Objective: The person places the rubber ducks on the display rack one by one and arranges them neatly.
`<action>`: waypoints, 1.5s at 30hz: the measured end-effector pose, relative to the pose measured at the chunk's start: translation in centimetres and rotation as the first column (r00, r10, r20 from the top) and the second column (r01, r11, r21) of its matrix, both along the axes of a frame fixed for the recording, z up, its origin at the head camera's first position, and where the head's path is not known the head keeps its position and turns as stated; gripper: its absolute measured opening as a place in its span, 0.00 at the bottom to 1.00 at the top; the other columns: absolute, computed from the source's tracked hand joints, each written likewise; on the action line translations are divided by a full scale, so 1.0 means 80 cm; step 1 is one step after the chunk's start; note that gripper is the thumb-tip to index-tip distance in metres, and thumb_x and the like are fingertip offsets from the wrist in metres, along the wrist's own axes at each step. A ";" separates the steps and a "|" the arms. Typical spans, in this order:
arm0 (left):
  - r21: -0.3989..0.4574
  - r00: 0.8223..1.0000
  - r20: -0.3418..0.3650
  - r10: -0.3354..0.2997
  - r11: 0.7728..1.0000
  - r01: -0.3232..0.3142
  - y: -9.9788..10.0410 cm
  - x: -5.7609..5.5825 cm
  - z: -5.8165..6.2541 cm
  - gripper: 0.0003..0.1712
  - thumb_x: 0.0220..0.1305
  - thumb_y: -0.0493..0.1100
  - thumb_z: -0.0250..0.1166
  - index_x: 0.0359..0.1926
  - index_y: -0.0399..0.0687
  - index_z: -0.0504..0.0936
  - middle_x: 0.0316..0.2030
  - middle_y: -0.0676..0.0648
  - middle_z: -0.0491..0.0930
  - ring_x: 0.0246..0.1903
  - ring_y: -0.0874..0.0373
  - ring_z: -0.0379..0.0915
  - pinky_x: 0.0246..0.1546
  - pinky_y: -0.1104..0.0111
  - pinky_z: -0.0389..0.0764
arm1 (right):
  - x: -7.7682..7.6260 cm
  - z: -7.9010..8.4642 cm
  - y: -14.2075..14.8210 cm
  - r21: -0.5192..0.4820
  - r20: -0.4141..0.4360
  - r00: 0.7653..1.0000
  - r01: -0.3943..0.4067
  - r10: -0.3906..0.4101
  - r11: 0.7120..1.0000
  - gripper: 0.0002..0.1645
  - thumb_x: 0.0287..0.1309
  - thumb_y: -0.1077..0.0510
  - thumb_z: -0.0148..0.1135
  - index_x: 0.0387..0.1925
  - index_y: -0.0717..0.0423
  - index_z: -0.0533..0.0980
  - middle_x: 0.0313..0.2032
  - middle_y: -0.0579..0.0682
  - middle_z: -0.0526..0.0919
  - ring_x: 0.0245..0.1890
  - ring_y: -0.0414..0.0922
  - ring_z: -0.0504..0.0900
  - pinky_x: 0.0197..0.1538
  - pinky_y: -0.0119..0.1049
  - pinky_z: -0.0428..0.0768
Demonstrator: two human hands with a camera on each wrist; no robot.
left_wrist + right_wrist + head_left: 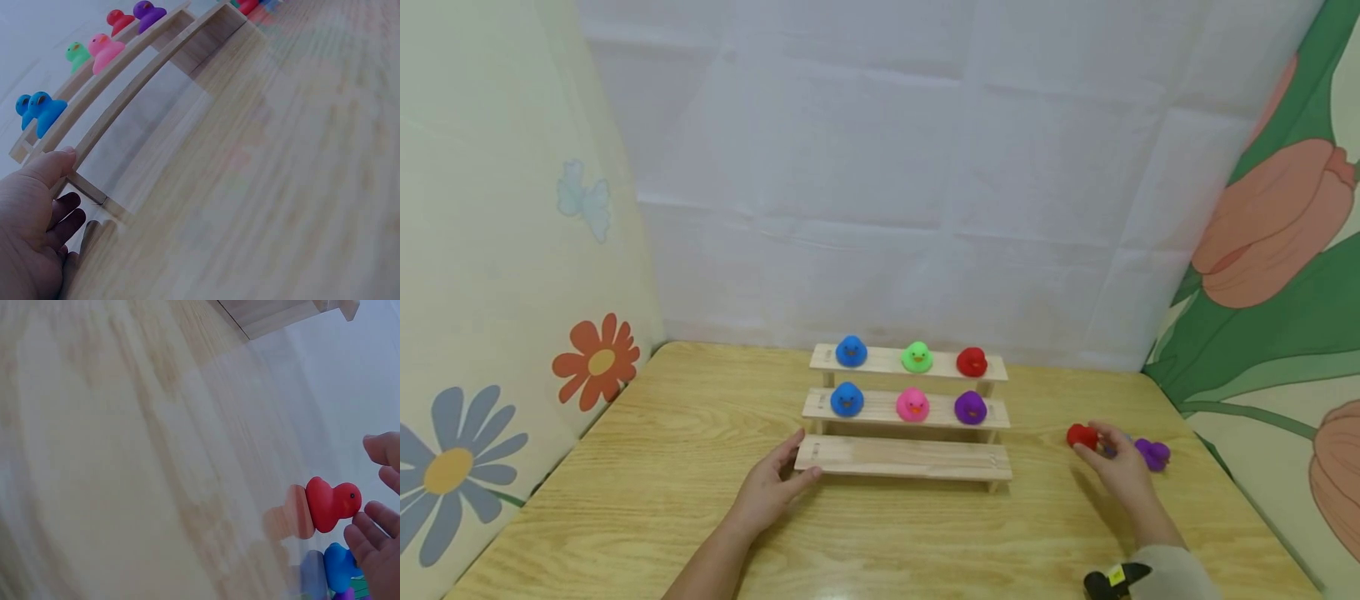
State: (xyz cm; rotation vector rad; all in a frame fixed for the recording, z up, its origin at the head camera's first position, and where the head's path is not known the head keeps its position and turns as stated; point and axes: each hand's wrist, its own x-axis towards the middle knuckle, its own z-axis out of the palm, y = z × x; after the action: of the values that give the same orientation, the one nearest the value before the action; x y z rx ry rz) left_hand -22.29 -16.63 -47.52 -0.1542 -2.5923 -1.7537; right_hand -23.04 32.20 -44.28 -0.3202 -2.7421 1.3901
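A three-step wooden rack (902, 457) stands mid-table; its left end lies between the thumb and fingers of my left hand (767, 490), the thumb touching the lowest step in the left wrist view. My right hand (1122, 473) reaches to a red rubber duck (1081, 436) on the table at the right. In the right wrist view its fingers are spread beside the red duck (331, 503), thumb apart from it. Behind these fingers a blue duck (340, 567) is partly hidden. A purple duck (1152, 454) sits right of the hand.
On the top step are a blue duck (852, 352), a green duck (917, 357) and a red duck (972, 362). The middle step bears a blue duck (847, 400), a pink duck (913, 405) and a purple duck (971, 407). A white cloth (880, 167) hangs behind the table.
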 end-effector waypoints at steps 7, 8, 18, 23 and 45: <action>-0.006 1.000 0.008 0.001 1.000 -0.001 0.000 0.000 0.000 0.43 0.64 0.45 0.67 0.73 0.34 0.57 0.62 0.33 0.74 0.66 0.38 0.65 0.70 0.46 0.61 | -0.001 -0.001 -0.006 -0.005 -0.005 1.000 -0.026 0.026 1.000 0.37 0.68 0.51 0.59 0.70 0.64 0.59 0.68 0.72 0.62 0.67 0.67 0.66 0.64 0.52 0.75; -0.006 1.000 0.009 0.001 1.000 -0.001 0.000 -0.001 0.000 0.43 0.64 0.45 0.67 0.73 0.34 0.57 0.62 0.33 0.74 0.66 0.38 0.65 0.70 0.46 0.60 | -0.001 -0.001 -0.007 0.000 -0.008 1.000 -0.030 0.030 1.000 0.37 0.68 0.51 0.59 0.70 0.64 0.59 0.68 0.72 0.62 0.66 0.68 0.66 0.63 0.52 0.75; -0.006 1.000 0.007 0.006 1.000 -0.006 0.000 0.002 0.002 0.43 0.63 0.44 0.67 0.72 0.33 0.58 0.61 0.32 0.74 0.65 0.38 0.66 0.70 0.46 0.60 | -0.011 -0.005 -0.006 0.013 -0.001 1.000 -0.026 0.026 1.000 0.39 0.67 0.52 0.59 0.71 0.66 0.57 0.68 0.73 0.60 0.68 0.67 0.62 0.68 0.56 0.69; 0.002 1.000 0.017 0.006 1.000 -0.006 0.001 0.001 0.002 0.43 0.63 0.44 0.68 0.72 0.33 0.58 0.62 0.32 0.74 0.66 0.38 0.65 0.71 0.45 0.59 | -0.018 -0.011 -0.002 0.006 0.020 0.999 -0.031 0.031 0.999 0.39 0.67 0.54 0.58 0.71 0.68 0.56 0.69 0.74 0.58 0.70 0.68 0.59 0.71 0.57 0.63; 0.002 1.000 0.014 0.009 1.000 -0.009 0.001 0.001 0.001 0.42 0.63 0.43 0.68 0.72 0.33 0.59 0.61 0.33 0.75 0.66 0.38 0.66 0.70 0.46 0.60 | -0.031 -0.026 0.006 0.113 0.005 0.999 -0.038 0.038 0.993 0.38 0.67 0.51 0.59 0.68 0.68 0.60 0.65 0.73 0.65 0.66 0.68 0.64 0.69 0.59 0.64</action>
State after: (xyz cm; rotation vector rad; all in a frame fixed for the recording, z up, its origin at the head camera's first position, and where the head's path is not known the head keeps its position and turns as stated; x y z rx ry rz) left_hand -22.20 -16.59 -47.43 -0.1309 -2.5960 -1.7613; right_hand -25.53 32.72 -46.33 -0.2658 -2.8295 1.2361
